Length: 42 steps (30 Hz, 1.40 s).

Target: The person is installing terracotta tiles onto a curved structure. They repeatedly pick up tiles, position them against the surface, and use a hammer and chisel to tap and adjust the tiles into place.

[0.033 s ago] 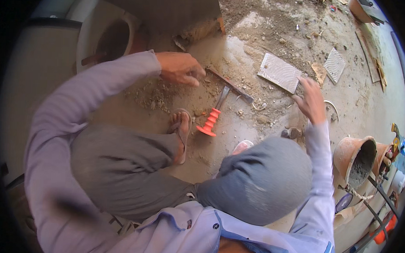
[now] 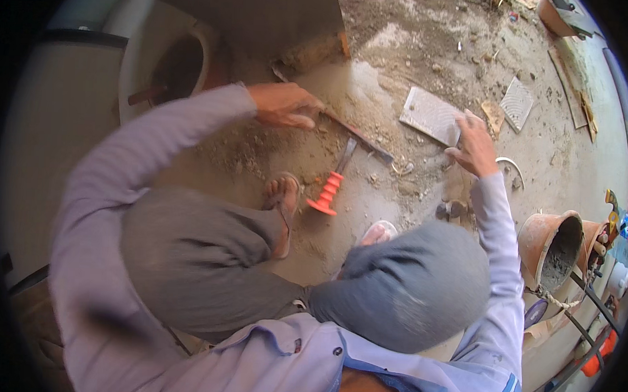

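Note:
My left hand [image 2: 284, 105] is low over the dirt, with thumb and forefinger apart. Its fingertips overlap one end of a long, narrow dark metal bar [image 2: 358, 134]; contact is hard to tell. Close by lies a chisel [image 2: 328, 188] with a ribbed orange grip and hand guard, its blade pointing to the bar. My right hand [image 2: 475, 143] reaches over the right edge of a pale rectangular tile [image 2: 427, 113] on the ground. Its fingers are bent and thumb spread apart, seeming to touch the edge without a visible grip.
Another ridged tile piece [image 2: 517, 104] and a brown shard [image 2: 493, 116] lie beyond my right hand. A bucket of grey mortar [image 2: 561, 256] tips at the right, beside dark metal bars [image 2: 590, 302]. A large round-mouthed container [image 2: 180, 63] stands at far left. Rubble covers the ground.
My left hand has shifted slightly right, its fingertips now over the bar's end. My right hand has moved a little left, further over the tile's edge.

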Each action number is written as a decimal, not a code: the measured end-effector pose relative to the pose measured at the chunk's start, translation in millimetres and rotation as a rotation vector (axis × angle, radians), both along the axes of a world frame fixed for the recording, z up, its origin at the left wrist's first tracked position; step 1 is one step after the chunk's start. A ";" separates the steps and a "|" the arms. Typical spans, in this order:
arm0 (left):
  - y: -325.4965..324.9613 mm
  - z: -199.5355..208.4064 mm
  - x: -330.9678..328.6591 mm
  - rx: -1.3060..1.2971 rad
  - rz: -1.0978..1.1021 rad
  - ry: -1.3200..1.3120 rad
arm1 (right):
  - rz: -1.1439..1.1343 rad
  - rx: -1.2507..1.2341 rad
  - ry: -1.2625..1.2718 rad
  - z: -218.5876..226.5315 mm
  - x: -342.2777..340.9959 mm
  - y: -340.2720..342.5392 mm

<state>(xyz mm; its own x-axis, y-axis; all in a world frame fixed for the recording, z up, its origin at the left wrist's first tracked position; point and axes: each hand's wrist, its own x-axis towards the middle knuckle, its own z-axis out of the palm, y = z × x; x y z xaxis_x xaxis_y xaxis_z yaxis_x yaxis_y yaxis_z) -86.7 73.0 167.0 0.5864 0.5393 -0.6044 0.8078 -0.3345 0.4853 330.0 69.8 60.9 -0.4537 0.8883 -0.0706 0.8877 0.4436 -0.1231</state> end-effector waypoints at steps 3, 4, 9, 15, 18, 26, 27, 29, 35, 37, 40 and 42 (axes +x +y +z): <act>20.2 -98.8 -9.1 0.308 0.210 -0.254 | 0.126 -0.083 -0.027 -29.4 -10.5 27.0; 26.4 -126.2 7.0 0.357 0.332 -0.292 | 0.122 -0.075 -0.021 -35.8 -4.5 27.8; 23.9 -202.9 67.8 0.650 0.924 -0.059 | 0.086 -0.098 -0.050 -24.3 -14.2 20.3; 50.2 -216.9 122.2 0.366 1.281 -0.527 | -0.088 -0.192 0.166 50.6 -1.8 -22.6; 13.3 -159.9 141.9 0.019 0.715 -0.669 | -0.336 -0.414 0.216 104.9 15.9 -63.4; -23.8 -117.0 69.0 -0.942 0.903 -1.047 | 0.059 -0.312 0.159 143.1 -61.2 -35.3; -33.9 -112.5 56.0 -1.065 0.936 -1.119 | 0.133 -0.315 0.207 129.9 -80.2 -26.7; -47.1 -112.2 38.6 -1.086 1.006 -1.209 | 0.263 -0.285 0.285 106.1 -122.1 -12.5; -57.6 -145.4 -7.3 -0.756 1.387 -1.370 | -0.013 -0.251 0.429 23.9 -177.4 22.1; -52.5 -152.8 -26.0 -0.693 1.488 -1.307 | -0.313 -0.578 0.803 12.8 -197.7 22.0; -37.9 -163.1 -41.9 -0.682 1.500 -1.211 | -0.756 -1.120 1.394 6.2 -235.2 9.8; -31.0 -166.1 -45.9 -0.686 1.502 -1.156 | -0.890 -1.061 1.511 -19.4 -249.2 12.7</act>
<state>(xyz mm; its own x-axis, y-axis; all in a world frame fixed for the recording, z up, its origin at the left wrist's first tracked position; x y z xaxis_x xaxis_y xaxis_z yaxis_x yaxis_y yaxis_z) -132.6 42.0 0.9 0.1646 0.7634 -0.6246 -0.5093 0.6081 0.6089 80.8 82.5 41.5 -0.1908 0.7245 -0.6623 -0.2583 -0.6880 -0.6782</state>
